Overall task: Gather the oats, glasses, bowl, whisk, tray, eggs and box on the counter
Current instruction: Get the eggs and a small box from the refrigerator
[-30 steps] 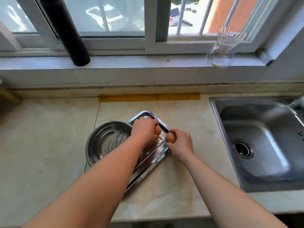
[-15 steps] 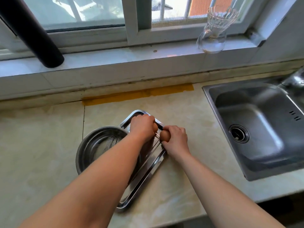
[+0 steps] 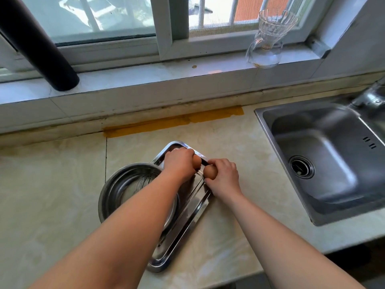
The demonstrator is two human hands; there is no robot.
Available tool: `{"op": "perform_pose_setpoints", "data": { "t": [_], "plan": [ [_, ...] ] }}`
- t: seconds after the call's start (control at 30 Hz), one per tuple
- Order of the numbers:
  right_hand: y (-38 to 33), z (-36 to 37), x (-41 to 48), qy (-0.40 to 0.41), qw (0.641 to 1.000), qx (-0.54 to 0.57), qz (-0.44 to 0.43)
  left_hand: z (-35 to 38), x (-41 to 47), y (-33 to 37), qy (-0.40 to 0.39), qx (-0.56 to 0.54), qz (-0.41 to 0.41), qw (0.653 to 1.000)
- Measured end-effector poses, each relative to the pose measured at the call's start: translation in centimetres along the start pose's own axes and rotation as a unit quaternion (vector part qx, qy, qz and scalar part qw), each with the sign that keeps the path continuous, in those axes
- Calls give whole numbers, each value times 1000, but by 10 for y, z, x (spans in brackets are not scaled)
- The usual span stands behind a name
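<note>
A steel tray (image 3: 193,222) lies slanted on the marble counter (image 3: 52,195). A round steel bowl (image 3: 116,190) sits at its left edge, with a wire whisk (image 3: 142,182) inside it. My left hand (image 3: 179,163) is over the tray's far end, shut on a brown egg (image 3: 196,161). Beside it, my right hand (image 3: 224,177) holds a second brown egg (image 3: 209,171) at the tray's right rim. The two eggs are close together. My left forearm hides part of the tray and bowl.
A steel sink (image 3: 325,159) is set into the counter on the right, with a faucet (image 3: 373,97) at its far corner. On the windowsill stand a glass jug (image 3: 266,44) and a black pipe (image 3: 41,49). Yellow tape (image 3: 173,122) runs along the back wall.
The view has shifted slightly, so the tray and sink sit a little differently in frame. Both hands stay over the tray with their eggs, barely moved.
</note>
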State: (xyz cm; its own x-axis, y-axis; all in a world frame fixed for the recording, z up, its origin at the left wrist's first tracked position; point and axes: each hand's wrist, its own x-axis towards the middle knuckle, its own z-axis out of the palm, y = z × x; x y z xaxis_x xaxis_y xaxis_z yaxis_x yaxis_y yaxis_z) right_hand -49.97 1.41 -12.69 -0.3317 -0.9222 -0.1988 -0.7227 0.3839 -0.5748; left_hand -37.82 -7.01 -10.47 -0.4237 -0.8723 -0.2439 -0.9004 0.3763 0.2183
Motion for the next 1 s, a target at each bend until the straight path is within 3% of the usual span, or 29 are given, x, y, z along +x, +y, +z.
{"op": "perform_pose_setpoints", "data": {
  "t": [1.0],
  "plan": [
    [-9,-18,-30,41,998,0,49,-25,-31,10,9,-6,8,1000]
  ]
}}
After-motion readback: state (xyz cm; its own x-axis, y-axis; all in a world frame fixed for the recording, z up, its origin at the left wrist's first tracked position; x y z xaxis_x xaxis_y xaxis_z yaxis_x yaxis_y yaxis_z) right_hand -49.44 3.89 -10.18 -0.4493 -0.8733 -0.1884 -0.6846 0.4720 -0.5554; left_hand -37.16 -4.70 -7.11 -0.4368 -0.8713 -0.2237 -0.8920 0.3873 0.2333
